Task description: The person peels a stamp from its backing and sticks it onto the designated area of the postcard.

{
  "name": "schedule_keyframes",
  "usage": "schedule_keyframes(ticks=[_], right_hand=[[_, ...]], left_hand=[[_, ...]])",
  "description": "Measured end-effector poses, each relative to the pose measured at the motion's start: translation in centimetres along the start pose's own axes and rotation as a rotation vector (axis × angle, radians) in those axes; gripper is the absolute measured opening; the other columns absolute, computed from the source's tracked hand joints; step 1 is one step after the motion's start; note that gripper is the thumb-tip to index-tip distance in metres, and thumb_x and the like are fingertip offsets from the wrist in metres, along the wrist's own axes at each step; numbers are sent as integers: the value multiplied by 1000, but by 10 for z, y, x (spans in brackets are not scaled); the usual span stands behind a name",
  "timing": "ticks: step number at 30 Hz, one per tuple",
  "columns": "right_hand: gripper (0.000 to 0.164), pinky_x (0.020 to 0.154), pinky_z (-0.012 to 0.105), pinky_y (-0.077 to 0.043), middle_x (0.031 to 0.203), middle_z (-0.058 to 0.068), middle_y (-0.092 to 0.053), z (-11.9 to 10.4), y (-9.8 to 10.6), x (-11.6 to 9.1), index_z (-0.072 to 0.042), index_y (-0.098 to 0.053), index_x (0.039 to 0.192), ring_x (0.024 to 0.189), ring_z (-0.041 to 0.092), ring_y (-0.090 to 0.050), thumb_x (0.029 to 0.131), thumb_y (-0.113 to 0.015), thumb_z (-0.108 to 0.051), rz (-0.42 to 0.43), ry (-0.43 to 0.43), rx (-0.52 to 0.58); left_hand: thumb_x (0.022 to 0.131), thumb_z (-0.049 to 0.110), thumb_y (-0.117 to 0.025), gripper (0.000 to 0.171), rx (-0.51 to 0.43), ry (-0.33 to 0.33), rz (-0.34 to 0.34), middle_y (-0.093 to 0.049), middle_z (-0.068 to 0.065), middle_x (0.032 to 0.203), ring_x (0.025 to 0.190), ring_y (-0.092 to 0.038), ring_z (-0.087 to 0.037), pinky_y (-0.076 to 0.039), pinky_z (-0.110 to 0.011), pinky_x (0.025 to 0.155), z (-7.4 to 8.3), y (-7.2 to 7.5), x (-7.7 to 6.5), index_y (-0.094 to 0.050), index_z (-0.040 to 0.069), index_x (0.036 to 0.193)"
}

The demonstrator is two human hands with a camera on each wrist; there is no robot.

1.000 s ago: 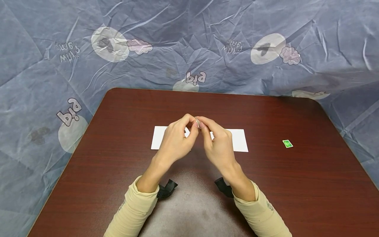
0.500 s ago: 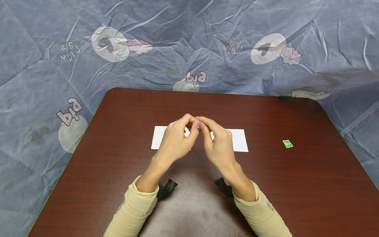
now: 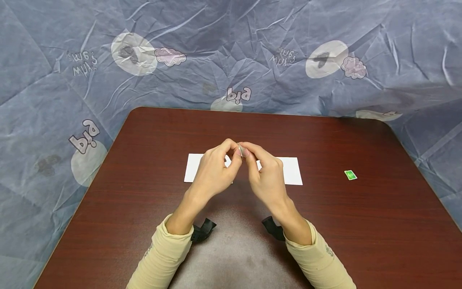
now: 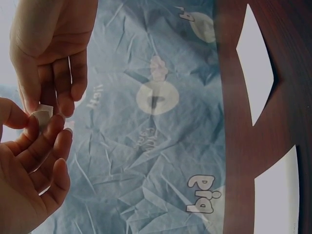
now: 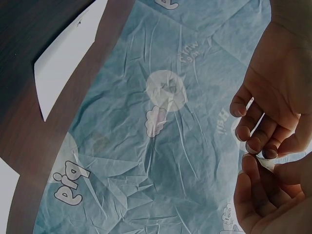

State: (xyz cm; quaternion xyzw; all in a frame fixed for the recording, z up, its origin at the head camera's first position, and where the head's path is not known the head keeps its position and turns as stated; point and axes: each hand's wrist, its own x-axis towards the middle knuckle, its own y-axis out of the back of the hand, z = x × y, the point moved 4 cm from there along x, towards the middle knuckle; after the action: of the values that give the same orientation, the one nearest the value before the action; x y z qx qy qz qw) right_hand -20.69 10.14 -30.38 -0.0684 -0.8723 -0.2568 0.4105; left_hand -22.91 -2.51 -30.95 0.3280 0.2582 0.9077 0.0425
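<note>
My left hand (image 3: 216,170) and right hand (image 3: 267,176) meet fingertip to fingertip above the middle of the table. Between them they pinch a small, thin, pale paper-like piece (image 4: 44,117), thumb and index finger of each hand at it. In the head view only a sliver of that piece (image 3: 241,151) shows; the fingertips cover the rest. Behind the hands lie two white rectangles of paper or card, a left one (image 3: 191,168) and a right one (image 3: 291,171), both partly hidden by the hands. The left wrist view shows them as separate sheets.
To the right on the brown table (image 3: 144,132) lies a small green square with a white border (image 3: 350,175). A crinkled blue-grey cloth (image 3: 216,60) with printed figures hangs behind the table. Black wrist mounts (image 3: 204,230) sit at the cuffs.
Both hands stay in the same place. The small piece between the fingertips has tilted slightly, so that more of its greyish face shows than one second ago.
</note>
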Motion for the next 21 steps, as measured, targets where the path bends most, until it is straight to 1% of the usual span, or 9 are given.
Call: schedule_keyframes(ticks=[9,15,21], right_hand=[[15,71,28,-51,93,9,-70,1,0,0,3,-69,103,76,18,-65,91,-60,4,0,-15,31],[15,71,27,-51,92,9,-71,2,0,0,3,-69,103,75,20,-66,92,-59,3,-1,-29,50],[14,71,26,-51,91,10,-70,2,0,0,3,-68,103,75,19,-66,93,-58,2,-11,-46,51]], left_hand=[[89,12,-49,11,-14,-4,-3,-62,6,71,64,-56,-11,-44,-28,59,0,1,0,-58,10,82],[89,12,-50,11,-22,-1,-5,-62,7,71,64,-57,-11,-44,-28,59,0,1,0,-58,10,82],[88,11,-50,11,-28,-3,-2,-63,7,71,64,-56,-9,-44,-27,59,-1,1,0,-59,11,82]])
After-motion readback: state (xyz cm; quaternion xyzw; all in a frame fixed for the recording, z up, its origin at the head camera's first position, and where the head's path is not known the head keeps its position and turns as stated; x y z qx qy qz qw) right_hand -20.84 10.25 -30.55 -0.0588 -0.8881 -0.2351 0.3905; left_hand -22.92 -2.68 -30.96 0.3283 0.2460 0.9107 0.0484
